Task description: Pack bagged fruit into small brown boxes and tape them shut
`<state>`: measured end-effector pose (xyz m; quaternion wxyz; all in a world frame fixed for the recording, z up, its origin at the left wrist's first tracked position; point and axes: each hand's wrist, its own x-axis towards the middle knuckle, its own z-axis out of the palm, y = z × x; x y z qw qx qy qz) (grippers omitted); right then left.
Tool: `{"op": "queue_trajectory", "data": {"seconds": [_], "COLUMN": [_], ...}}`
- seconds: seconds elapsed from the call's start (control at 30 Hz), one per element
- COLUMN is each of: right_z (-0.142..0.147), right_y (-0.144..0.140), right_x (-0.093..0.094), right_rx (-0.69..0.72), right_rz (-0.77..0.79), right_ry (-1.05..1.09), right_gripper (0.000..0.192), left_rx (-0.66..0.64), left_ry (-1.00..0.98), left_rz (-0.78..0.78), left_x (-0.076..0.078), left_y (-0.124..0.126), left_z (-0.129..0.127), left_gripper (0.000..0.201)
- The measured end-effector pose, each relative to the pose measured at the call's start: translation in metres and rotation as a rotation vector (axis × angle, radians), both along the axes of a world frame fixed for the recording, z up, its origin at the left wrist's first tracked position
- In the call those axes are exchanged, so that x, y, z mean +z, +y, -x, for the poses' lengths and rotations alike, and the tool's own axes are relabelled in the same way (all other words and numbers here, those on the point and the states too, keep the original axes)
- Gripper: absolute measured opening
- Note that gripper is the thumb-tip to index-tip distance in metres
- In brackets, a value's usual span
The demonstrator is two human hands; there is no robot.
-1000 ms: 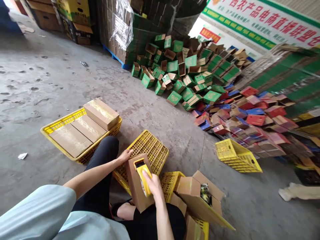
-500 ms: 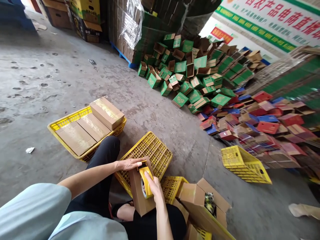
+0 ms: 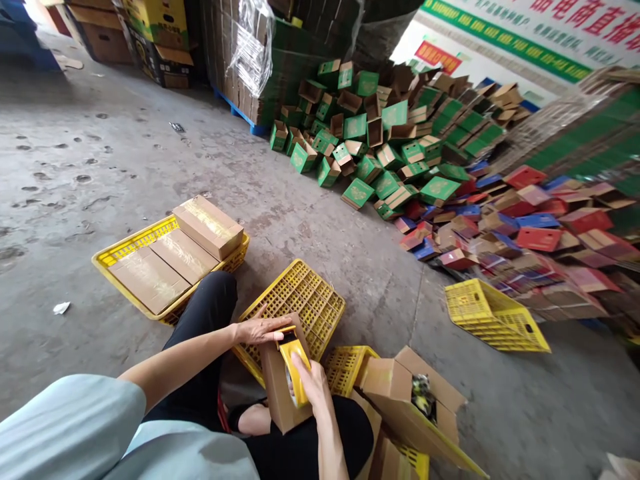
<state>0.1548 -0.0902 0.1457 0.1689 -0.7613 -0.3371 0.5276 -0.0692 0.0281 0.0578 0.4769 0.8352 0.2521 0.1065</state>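
A brown cardboard box (image 3: 281, 393) stands on end against my lap. My left hand (image 3: 260, 329) lies flat on its top end, fingers pressed on the cardboard. My right hand (image 3: 313, 380) grips a yellow tape dispenser (image 3: 294, 370) with a clear tape roll, held against the box's upper right side. Behind the box lies a yellow plastic crate (image 3: 305, 303) turned upside down.
A yellow crate (image 3: 107, 257) at the left holds three taped brown boxes. An open box (image 3: 400, 393) sits in a crate at my right. Another yellow crate (image 3: 493, 317) lies tipped on the concrete floor. Piles of green (image 3: 370, 140), red and blue cartons fill the far right.
My left hand moved from the box's far side onto its top end. The dispenser slid up the box face to the top edge. The box has tilted a little.
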Motion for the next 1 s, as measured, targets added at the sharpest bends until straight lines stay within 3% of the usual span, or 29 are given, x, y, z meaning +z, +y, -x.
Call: {"op": "queue_trajectory", "data": {"seconds": [0.2,0.37,0.57,0.83,1.0], "right_z": [-0.003,-0.002,-0.003,-0.013,-0.014], "right_y": [-0.019,-0.019,-0.017,-0.032,-0.034], "right_x": [-0.004,-0.003,-0.003,-0.003,-0.005], "right_rx": [-0.014,0.006,0.022,0.026,0.028], "right_rz": [-0.054,-0.058,-0.044,-0.016,-0.033], "right_ry": [-0.013,-0.002,-0.021,-0.028,-0.039], "right_gripper": [0.065,0.060,0.057,0.055,0.056], "left_rx": [-0.060,-0.137,-0.150,-0.139,-0.119], "left_ry": [0.012,0.023,0.037,0.058,0.113], "left_rz": [-0.165,-0.348,-0.496,-0.569,-0.602], "left_x": [-0.008,-0.012,-0.013,-0.019,-0.012], "left_y": [-0.005,-0.006,-0.007,-0.008,-0.011], "left_z": [0.002,0.003,0.003,0.002,0.001], "left_gripper": [0.079,0.092,0.091,0.089,0.088]}}
